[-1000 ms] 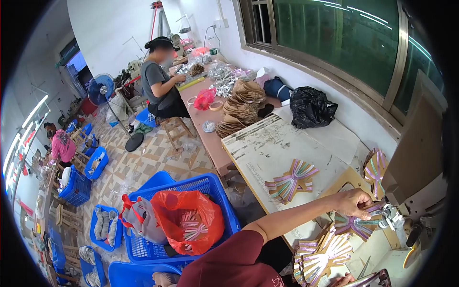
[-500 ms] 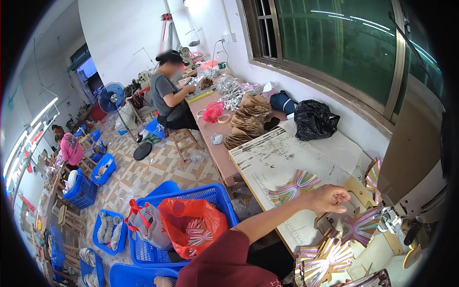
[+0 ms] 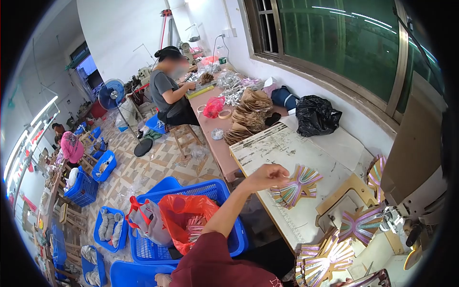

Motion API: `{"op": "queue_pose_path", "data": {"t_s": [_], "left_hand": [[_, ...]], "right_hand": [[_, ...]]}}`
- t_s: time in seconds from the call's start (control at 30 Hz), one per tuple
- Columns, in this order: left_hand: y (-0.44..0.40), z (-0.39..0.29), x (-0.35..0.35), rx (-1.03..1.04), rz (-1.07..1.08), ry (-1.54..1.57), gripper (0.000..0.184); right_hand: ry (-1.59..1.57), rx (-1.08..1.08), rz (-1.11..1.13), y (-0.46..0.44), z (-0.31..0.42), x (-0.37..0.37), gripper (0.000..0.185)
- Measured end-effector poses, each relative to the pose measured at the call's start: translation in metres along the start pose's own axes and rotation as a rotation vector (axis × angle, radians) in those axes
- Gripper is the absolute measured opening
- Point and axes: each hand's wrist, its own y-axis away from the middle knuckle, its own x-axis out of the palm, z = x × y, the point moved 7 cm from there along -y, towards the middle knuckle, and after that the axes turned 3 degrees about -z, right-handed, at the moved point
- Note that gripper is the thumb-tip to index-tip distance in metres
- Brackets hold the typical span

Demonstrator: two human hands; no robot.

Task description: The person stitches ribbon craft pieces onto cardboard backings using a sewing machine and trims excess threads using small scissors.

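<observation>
My left hand (image 3: 268, 177) hovers by the left end of a brown bow-shaped piece with coloured shiny strips (image 3: 297, 186), fingers loosely curled and apart, holding nothing visible. A similar piece (image 3: 361, 225) lies under the sewing machine's metal head (image 3: 392, 219). Below it is a stack of striped pieces (image 3: 325, 260), brightly lit. My right hand (image 3: 342, 283) barely shows at the bottom edge, near the stack; its fingers are mostly hidden. More striped pieces (image 3: 377, 174) stand at the right, by the wall.
Blue baskets (image 3: 143, 246) with a red plastic bag (image 3: 178, 215) stand left of the worktable (image 3: 267, 148). Beyond are a black bag (image 3: 318, 115), brown stacked pieces (image 3: 248, 112), a seated co-worker (image 3: 165, 91) and a fan (image 3: 111, 93). Another person in pink (image 3: 71, 147) sits far left.
My left hand has let go of the piece at the machine and moved left across the table to the other bow-shaped piece. The view has shifted slightly.
</observation>
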Motion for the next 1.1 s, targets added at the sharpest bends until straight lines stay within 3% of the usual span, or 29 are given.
{"op": "queue_pose_path", "data": {"t_s": [0.07, 0.1, 0.17, 0.2, 0.23, 0.3, 0.4, 0.53, 0.67, 0.7, 0.83, 0.97, 1.1], "left_hand": [[0.004, -0.002, -0.003, 0.002, 0.014, -0.013, 0.025], [0.005, -0.002, 0.001, 0.001, 0.037, -0.011, 0.025], [0.003, -0.010, 0.024, -0.028, 0.119, 0.027, 0.025], [0.000, -0.014, 0.043, -0.039, 0.184, 0.051, 0.025], [-0.005, -0.016, 0.062, -0.033, 0.235, 0.095, 0.027], [-0.016, -0.021, 0.102, -0.023, 0.341, 0.177, 0.030], [-0.032, -0.049, 0.153, 0.201, 0.371, 0.149, 0.039], [-0.050, -0.074, 0.204, 0.267, 0.479, 0.142, 0.046], [-0.060, -0.079, 0.238, 0.050, 0.679, 0.183, 0.038], [-0.062, -0.076, 0.243, -0.016, 0.661, 0.224, 0.021], [-0.065, -0.066, 0.247, -0.257, 0.699, 0.180, 0.020], [-0.069, -0.063, 0.249, -0.255, 0.564, 0.150, 0.025], [-0.066, -0.071, 0.254, -0.143, 0.553, 0.275, 0.022]], "right_hand": [[-0.101, 0.004, 0.135, -0.004, 0.009, 0.003, 0.053], [0.179, -0.304, -0.080, 0.003, 0.008, 0.005, 0.048], [-0.508, 0.056, 0.083, -0.009, -0.030, 0.015, 0.058], [-0.814, -0.230, -0.140, -0.002, 0.011, -0.001, 0.015], [-0.926, -0.163, -0.193, 0.014, 0.032, -0.004, 0.011], [-0.805, -0.149, -0.194, 0.011, 0.027, -0.006, 0.007], [-0.794, -0.088, -0.144, 0.016, 0.038, -0.007, 0.007], [-0.741, -0.099, -0.064, 0.016, 0.059, -0.014, 0.008], [-0.888, -0.156, -0.050, 0.003, 0.104, -0.030, 0.009], [-0.957, -0.149, -0.043, -0.004, 0.118, -0.033, 0.010], [-1.211, -0.193, 0.031, -0.027, 0.177, -0.043, 0.009], [-1.205, -0.392, 0.058, -0.045, 0.199, -0.039, 0.027], [-1.131, -0.374, 0.069, -0.051, 0.200, -0.032, 0.022]]}}
